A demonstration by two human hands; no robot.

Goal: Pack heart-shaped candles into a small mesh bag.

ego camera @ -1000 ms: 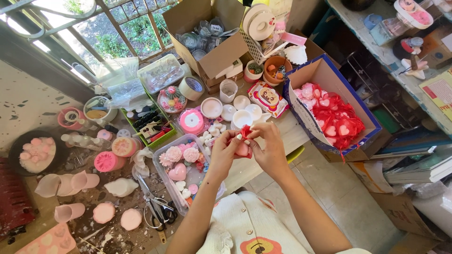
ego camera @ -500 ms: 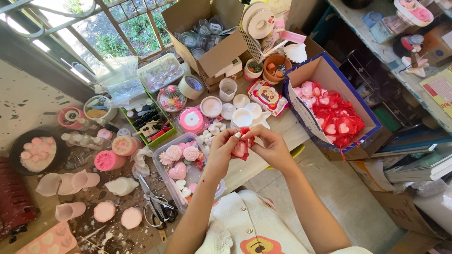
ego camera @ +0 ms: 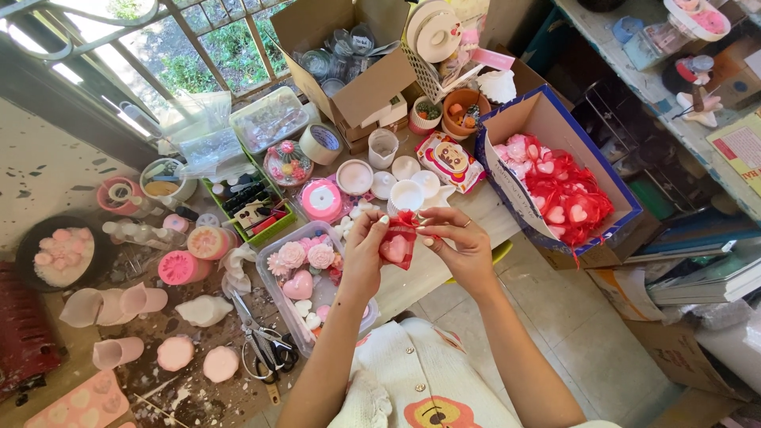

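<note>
Both hands hold a small red mesh pouch (ego camera: pixel 398 246) with a pink heart shape inside, just above the table's near edge. My left hand (ego camera: pixel 363 255) pinches the pouch's left side near its gathered top. My right hand (ego camera: pixel 457 244) grips the right side, fingers at the top. Under my left forearm lies a clear plastic tray (ego camera: pixel 287 317) of pink flower and heart shapes.
An open blue cardboard box (ego camera: pixel 555 127) of red pouches stands at right. Scissors (ego camera: pixel 265 345), pink moulds (ego camera: pixel 181 268), a pink ribbon spool (ego camera: pixel 322 199), white dishes (ego camera: pixel 407 194), a green tray (ego camera: pixel 250 210) and a cardboard box (ego camera: pixel 369 91) crowd the table. Shelves stand far right.
My hands have shifted slightly up and apart, and the pouch now hangs more spread out between my fingers, its heart showing.
</note>
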